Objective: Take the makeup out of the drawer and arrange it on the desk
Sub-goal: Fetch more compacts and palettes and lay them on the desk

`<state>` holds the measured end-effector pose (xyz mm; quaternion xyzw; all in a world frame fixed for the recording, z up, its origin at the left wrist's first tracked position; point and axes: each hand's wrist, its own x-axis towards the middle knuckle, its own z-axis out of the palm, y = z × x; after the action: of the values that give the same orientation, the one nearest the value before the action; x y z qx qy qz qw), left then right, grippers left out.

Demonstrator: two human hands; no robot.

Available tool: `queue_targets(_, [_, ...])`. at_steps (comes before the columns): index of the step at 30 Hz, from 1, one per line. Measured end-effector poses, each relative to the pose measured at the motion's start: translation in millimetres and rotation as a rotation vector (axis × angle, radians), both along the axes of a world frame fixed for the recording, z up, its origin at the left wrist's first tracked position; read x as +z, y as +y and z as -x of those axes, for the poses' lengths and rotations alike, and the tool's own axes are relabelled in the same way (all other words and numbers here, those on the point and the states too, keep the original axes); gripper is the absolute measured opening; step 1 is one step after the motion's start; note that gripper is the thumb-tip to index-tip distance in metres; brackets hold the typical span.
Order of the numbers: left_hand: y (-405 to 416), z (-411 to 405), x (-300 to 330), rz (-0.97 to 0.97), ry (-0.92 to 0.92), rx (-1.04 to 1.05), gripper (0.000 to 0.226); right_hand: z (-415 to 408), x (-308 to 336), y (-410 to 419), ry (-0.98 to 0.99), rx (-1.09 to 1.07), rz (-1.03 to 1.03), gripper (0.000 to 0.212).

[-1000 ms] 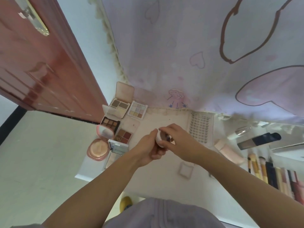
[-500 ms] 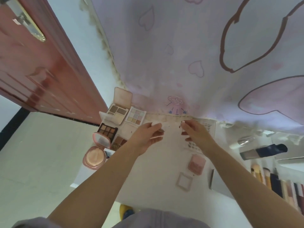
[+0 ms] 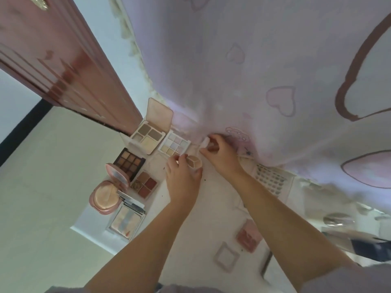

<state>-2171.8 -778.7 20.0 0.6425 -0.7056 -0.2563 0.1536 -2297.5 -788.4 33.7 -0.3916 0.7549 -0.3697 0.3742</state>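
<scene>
While left hand (image 3: 183,181) fingers pinch round beige pot (image 3: 194,162) | right hand (image 3: 220,154) fingers grip white lid (image 3: 205,142) (smooth, curved)

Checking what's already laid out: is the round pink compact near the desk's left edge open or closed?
Open. The round pink compact has its lid raised, and the pale powder pan shows.

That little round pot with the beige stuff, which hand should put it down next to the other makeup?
Probably the left hand. Its fingers already hold the little round pot, and the open palettes lie on its side. The right hand pinches a white lid.
</scene>
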Motion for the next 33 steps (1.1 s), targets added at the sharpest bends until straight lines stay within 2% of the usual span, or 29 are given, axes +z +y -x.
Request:
queue_targets(4, [2,-6,-8,0.06,-0.134,-0.042,0.043,3,-11,-3,0.157,0.112,0.007,0.048])
queue_targets(7, [-1,-7,-8,0.063,-0.173,-0.07,0.041,7,-16,2,0.29,0.152,-0.017,0.046])
queue_targets(12, [-5,-10,-4,0.011,-0.192,-0.121,0.047,5,-21,5,0.474,0.215,-0.194,0.05])
queue_targets(16, [-4,-11,7,-0.02,-0.207,-0.138,0.057,2,-10,4,0.485,0.245,-0.24,0.06])
queue_targets(18, [5,-16,16,0.064,-0.121,-0.185,0.05,10,5,21,0.436,0.224,-0.209,0.059])
queue_targets(20, [23,-24,23,0.064,0.017,-0.324,0.037,18,25,54,0.376,0.229,-0.214,0.046])
queue_targets(23, [58,-38,24,-0.195,0.068,-0.687,0.034,15,46,123,0.409,0.296,-0.313,0.026])
queue_targets(26, [84,-46,13,-0.317,-0.084,-1.113,0.059,-13,47,193,0.399,0.272,-0.383,0.022])
queue_targets(28, [93,-51,9,-0.23,-0.237,-1.318,0.069,-43,39,228,0.409,0.303,-0.393,0.027])
queue_targets(30, [97,-55,10,-0.126,-0.307,-1.363,0.063,-70,25,249,0.461,0.328,-0.41,0.033])
queue_targets(33, [99,-59,8,-0.119,-0.243,-1.29,0.051,-93,7,256,0.554,0.249,-0.382,0.032])
